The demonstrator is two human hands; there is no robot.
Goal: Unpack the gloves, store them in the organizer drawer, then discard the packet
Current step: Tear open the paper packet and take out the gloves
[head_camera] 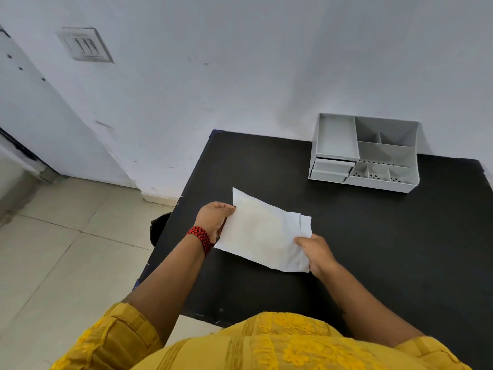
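Observation:
A flat white paper packet (264, 232) is held a little above the black table (373, 249), near its left side. My left hand (213, 218) pinches the packet's left edge, and my right hand (317, 253) grips its lower right corner. The packet's right end shows a folded or torn flap. No gloves are visible outside it. A grey desk organizer (365, 153) stands at the table's far edge against the wall, with open top compartments and two small drawers (332, 169) at its front left. The upper drawer looks slightly pulled out.
A dark round bin (158, 228) stands on the tiled floor just left of the table, mostly hidden by the table edge. A white wall runs behind the table. A red and black band circles my left wrist.

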